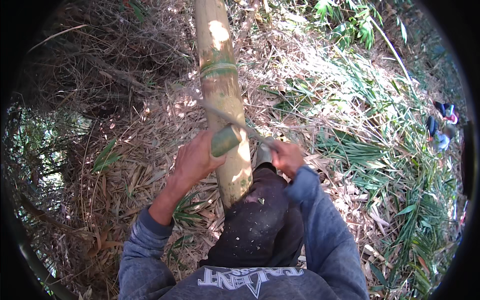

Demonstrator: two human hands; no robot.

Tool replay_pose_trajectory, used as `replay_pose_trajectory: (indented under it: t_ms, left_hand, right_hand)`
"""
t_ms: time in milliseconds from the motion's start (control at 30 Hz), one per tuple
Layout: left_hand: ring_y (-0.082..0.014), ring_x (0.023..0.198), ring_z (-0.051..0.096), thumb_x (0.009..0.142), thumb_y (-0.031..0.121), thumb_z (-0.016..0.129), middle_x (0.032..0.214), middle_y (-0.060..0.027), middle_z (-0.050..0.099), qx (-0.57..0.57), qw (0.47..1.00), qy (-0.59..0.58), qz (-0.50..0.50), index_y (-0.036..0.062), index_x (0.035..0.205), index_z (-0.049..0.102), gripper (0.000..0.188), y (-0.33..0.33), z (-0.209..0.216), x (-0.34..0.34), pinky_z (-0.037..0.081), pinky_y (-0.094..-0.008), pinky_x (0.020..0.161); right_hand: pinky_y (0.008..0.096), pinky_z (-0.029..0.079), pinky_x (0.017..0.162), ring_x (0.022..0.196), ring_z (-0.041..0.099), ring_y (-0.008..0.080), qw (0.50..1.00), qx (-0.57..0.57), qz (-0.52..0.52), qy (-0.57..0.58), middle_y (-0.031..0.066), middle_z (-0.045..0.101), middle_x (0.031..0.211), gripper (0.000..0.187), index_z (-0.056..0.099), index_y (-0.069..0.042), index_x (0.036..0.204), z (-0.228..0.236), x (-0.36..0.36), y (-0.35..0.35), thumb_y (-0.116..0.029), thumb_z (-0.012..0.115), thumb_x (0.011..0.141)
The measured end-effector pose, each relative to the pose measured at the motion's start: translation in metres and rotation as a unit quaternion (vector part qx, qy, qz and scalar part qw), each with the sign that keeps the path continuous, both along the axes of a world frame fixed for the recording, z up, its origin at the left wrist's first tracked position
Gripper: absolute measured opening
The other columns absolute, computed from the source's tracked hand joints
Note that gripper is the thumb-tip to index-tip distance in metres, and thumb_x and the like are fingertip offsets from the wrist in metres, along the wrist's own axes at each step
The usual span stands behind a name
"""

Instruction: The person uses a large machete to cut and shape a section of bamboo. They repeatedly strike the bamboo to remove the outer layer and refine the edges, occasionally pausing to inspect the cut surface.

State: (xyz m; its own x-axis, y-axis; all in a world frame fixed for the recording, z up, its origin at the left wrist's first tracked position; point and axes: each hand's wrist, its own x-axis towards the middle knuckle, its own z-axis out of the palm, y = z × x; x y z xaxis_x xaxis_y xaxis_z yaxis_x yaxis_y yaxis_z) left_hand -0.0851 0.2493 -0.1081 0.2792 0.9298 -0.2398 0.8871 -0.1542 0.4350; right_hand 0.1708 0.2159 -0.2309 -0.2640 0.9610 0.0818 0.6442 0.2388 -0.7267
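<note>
A thick yellow-brown bamboo pole (226, 92) with a green ring slants from the far edge down to my knee. Over it, my left hand (192, 157) is closed around a short green bamboo piece (225, 142), cut end toward the right. My right hand (288, 158) grips the handle of a long, narrow knife (225, 115). Its blurred blade reaches left and away across the pole, passing close by the piece's end; whether the two touch I cannot tell. My leg in dark trousers (255, 225) is dotted with small pale chips.
Dry bamboo leaves (145, 170) cover the ground. A tangle of dry twigs (125, 55) rises at the far left, and cut green leaves (355, 155) lie on the right. At the far right edge, people (442, 137) appear small and blurred. Leafy stalks (367, 30) stand beyond.
</note>
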Motion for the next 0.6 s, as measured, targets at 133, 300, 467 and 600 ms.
replay_pose_trajectory:
  t_ms: [133,300,467,600]
  left_hand:
    - [-0.0367,0.092,0.061,0.071,0.027,0.075,0.103,-0.0159,0.059,0.011,1.0,-0.005,0.028,0.0073,0.113,0.053,0.051,-0.003,-0.007,0.003,0.05,-0.0452,0.075]
    - [-0.0363,0.091,0.062,0.07,0.025,0.076,0.101,-0.0175,0.06,0.032,0.999,-0.002,0.025,0.0054,0.111,0.053,0.051,-0.005,0.003,0.001,0.05,-0.0443,0.075]
    - [-0.0354,0.091,0.061,0.071,0.026,0.076,0.099,-0.0181,0.062,0.009,0.998,0.058,0.01,0.0028,0.111,0.054,0.051,0.008,0.006,0.004,0.05,-0.0432,0.076]
    - [-0.0349,0.092,0.061,0.071,0.028,0.077,0.097,-0.0175,0.062,0.021,0.998,0.038,-0.043,0.0032,0.106,0.054,0.049,0.007,-0.018,-0.013,0.05,-0.0437,0.076]
  right_hand:
    - [0.0445,0.046,0.052,0.06,0.059,0.0369,0.995,-0.015,-0.097,0.023,0.0168,0.058,0.067,0.009,0.058,-0.006,0.082,-0.01,0.028,-0.031,-0.013,0.064,0.08]
    - [0.043,0.046,0.051,0.057,0.058,0.0354,0.995,-0.004,-0.073,0.065,0.0146,0.056,0.065,0.01,0.055,-0.006,0.078,0.025,0.013,-0.03,-0.011,0.064,0.078]
    - [0.043,0.046,0.052,0.058,0.058,0.0348,0.998,0.049,-0.012,0.049,0.0123,0.057,0.068,0.013,0.053,-0.006,0.081,0.035,-0.009,-0.006,-0.01,0.065,0.076]
    - [0.0413,0.047,0.051,0.057,0.059,0.0318,0.992,0.096,0.042,0.078,0.0107,0.057,0.068,0.014,0.054,-0.006,0.082,0.057,-0.031,0.009,-0.01,0.065,0.074]
